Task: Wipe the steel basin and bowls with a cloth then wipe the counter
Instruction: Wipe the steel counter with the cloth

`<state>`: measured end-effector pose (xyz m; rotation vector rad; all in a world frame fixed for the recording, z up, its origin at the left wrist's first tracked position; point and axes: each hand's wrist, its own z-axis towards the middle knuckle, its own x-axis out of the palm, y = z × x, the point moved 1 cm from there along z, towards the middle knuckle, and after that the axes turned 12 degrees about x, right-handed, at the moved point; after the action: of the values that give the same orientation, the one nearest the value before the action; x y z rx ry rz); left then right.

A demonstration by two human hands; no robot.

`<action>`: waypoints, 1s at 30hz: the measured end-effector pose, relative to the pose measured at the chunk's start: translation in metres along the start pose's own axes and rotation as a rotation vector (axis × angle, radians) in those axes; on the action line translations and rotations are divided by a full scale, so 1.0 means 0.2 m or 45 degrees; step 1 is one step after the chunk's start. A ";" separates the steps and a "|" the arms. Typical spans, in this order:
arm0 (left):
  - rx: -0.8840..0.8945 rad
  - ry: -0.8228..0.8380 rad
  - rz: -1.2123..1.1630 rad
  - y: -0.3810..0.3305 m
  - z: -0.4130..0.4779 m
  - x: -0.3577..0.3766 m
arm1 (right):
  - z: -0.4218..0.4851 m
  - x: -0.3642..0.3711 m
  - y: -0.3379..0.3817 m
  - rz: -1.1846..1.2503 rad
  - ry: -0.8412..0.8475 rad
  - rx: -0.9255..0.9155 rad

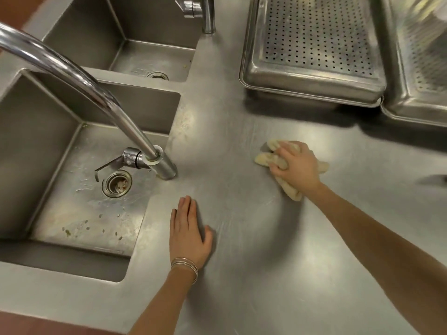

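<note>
My right hand (298, 165) presses a crumpled beige cloth (266, 158) flat onto the steel counter (254, 262), right of centre. The cloth sticks out past my fingers to the left and below my wrist. My left hand (188, 234) lies palm down on the counter, fingers together, just right of the near sink basin (79, 204); thin bangles circle its wrist. Bits of food litter the near basin's floor around its drain (117, 183). A second basin (145, 52) lies behind it. No bowls are in sight.
A tall curved tap (96, 93) rises from the counter edge beside the near basin, its lever over the drain. A second tap (205, 13) stands at the back. Two perforated steel trays (314, 44) (423, 68) sit at the back right.
</note>
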<state>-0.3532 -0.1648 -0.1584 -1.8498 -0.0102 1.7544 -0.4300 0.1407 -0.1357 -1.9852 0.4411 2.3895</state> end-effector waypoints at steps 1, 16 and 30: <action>0.000 -0.002 0.007 0.00 0.00 0.00 | 0.03 0.00 0.02 -0.043 0.024 0.283; 0.530 0.346 0.259 0.24 -0.03 -0.09 | -1.10 -0.02 0.35 0.088 0.189 -0.764; 0.791 0.409 0.019 0.35 0.02 -0.16 | -1.55 0.02 1.36 0.168 0.285 -0.349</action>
<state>-0.3872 -0.2331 -0.1579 -1.6260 0.6046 1.2494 -0.1813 -0.1884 -0.1319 -2.4274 0.2653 2.4267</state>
